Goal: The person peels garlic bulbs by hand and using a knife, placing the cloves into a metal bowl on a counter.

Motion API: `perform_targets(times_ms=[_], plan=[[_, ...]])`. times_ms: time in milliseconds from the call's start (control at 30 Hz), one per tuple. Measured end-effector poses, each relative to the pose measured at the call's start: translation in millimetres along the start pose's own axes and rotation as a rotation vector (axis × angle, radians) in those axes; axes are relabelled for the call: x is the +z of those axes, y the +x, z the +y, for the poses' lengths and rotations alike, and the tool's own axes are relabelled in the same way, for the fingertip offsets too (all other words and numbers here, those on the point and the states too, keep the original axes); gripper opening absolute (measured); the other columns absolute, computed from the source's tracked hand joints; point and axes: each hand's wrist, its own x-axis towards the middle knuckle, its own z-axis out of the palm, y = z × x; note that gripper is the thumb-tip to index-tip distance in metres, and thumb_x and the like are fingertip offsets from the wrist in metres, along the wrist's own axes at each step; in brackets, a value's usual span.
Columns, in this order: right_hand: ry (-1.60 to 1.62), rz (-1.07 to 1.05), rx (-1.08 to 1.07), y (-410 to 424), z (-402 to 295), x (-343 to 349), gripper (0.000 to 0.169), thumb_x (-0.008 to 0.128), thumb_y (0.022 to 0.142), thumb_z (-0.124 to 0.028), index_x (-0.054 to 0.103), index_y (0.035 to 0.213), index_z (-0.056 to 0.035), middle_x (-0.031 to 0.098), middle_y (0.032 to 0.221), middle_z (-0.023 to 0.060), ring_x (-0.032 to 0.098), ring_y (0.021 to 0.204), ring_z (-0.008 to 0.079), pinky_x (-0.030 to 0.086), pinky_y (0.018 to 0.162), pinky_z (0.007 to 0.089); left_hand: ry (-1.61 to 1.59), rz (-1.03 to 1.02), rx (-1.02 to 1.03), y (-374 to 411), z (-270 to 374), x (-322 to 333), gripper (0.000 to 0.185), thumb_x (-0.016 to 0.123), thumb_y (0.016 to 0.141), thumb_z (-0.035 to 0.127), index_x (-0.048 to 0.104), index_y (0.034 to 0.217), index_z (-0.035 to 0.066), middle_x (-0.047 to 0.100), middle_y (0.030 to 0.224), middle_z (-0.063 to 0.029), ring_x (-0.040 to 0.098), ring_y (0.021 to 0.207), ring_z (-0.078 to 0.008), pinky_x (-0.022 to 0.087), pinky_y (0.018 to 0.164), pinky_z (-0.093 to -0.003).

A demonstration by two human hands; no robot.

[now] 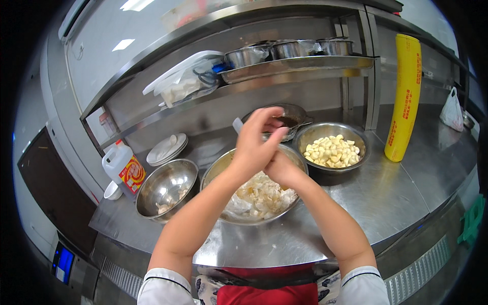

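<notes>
My left hand [255, 143] is raised over a large steel bowl [207, 183], its fingers curved and apart, with nothing seen in them. Against its heel lies my right hand [283, 170], whose fingers are partly hidden behind the left one. Papery garlic skins [263, 196] fill much of the large bowl below, along with what looks like thin clear plastic. To the right, another steel bowl [364, 152] holds many peeled garlic cloves [331, 151]. A tilted steel bowl [146, 194] on the left contains a few unpeeled garlic pieces [164, 207].
Behind my hands sits a dark pan [297, 111]. A yellow roll [404, 99] bearing writing stands on the steel counter [396, 190]. Stacked white plates [167, 149], a plastic jug [124, 167] and a small white bowl [113, 190] are at left. A shelf [244, 89] carries steel pots [291, 49].
</notes>
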Motion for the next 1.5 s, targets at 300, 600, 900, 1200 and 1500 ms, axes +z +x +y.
perform_targets(times_ms=[300,600,900,1200,1500], plan=[[0.535,-0.2,0.096,-9.2,-27.1,13.0,0.014,0.041,0.1,-0.011,0.053,0.103,-0.0041,0.048,0.074,-0.0029,0.042,0.062,0.0054,0.038,0.056,0.0224,-0.384,0.379,-0.479,-116.4,-41.0,-70.5,0.015,0.059,0.096,0.016,0.06,0.101,0.002,0.06,0.089,-0.0016,0.054,0.073,-0.0074,0.045,0.068,-0.023],[0.185,-0.044,0.043,-18.0,-19.6,23.1,0.032,0.053,0.098,-0.015,0.052,0.126,0.0012,0.055,0.08,-0.0023,0.048,0.069,0.006,0.041,0.061,0.0233,-0.419,0.197,-0.48,-112.3,-53.7,-55.8,0.012,0.065,0.092,0.015,0.063,0.096,0.004,0.061,0.082,0.0024,0.055,0.074,-0.0055,0.045,0.068,-0.0219],[0.263,-0.363,0.081,-71.1,-81.5,45.9,0.03,0.054,0.097,-0.015,0.053,0.121,0.0033,0.055,0.081,-0.0002,0.05,0.069,0.0061,0.041,0.06,0.0218,0.298,0.243,-0.308,-187.3,-18.6,-136.5,0.01,0.059,0.09,0.007,0.067,0.092,0.0,0.065,0.093,-0.0088,0.061,0.085,-0.019,0.047,0.075,-0.0286],[-0.077,-0.722,-0.126,-97.4,-40.0,112.7,0.022,0.051,0.095,-0.007,0.051,0.114,0.0024,0.057,0.085,0.0205,0.057,0.08,0.0405,0.045,0.071,0.0426,0.521,0.057,-0.624,-210.1,-78.0,-252.7,0.016,0.065,0.088,0.014,0.066,0.097,0.0,0.067,0.091,-0.0098,0.063,0.082,-0.0188,0.05,0.074,-0.0313],[-0.33,-0.606,-0.254,-104.2,-40.7,116.4,0.023,0.058,0.089,-0.005,0.056,0.112,0.0002,0.059,0.093,0.0183,0.06,0.082,0.0391,0.049,0.071,0.0441,0.79,-0.79,-0.907,-181.3,-169.8,-234.4,0.055,0.075,0.076,0.025,0.058,0.127,0.012,0.064,0.119,-0.0158,0.062,0.106,-0.0337,0.05,0.09,-0.0419]])
